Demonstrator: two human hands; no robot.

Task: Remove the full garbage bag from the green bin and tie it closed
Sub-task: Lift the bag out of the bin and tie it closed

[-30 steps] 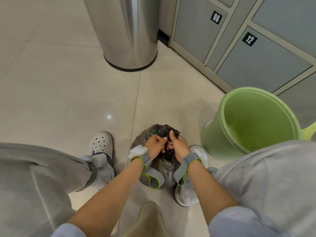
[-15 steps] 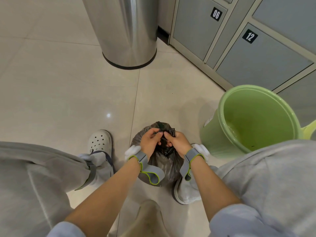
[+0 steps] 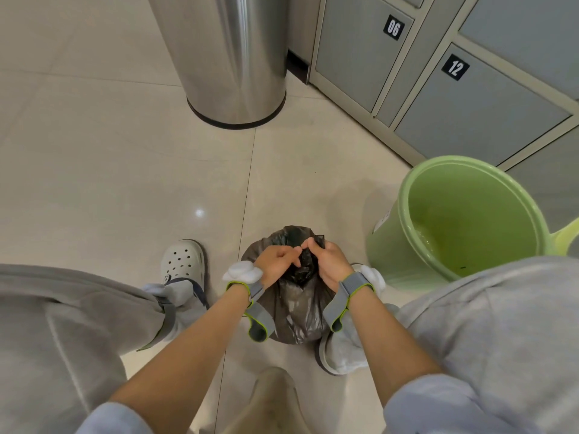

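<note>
A full dark garbage bag (image 3: 296,311) stands on the tiled floor between my feet. My left hand (image 3: 275,264) and my right hand (image 3: 327,261) both pinch the gathered plastic at the bag's top, fingertips close together over the bunched neck. Whether a knot is formed is hidden by my fingers. The green bin (image 3: 391,245) stands on the floor to the right of the bag, with no bag inside it. Grey straps with green edging wrap both wrists.
A tall steel cylinder bin (image 3: 232,57) stands ahead on the floor. Grey numbered lockers (image 3: 470,98) run along the right. My white clog (image 3: 183,261) is left of the bag; my grey-trousered knees fill both lower corners.
My hands have shifted slightly on the bag's neck, with the fingers now working the plastic at the very top. The bag and bin have stayed in place.
</note>
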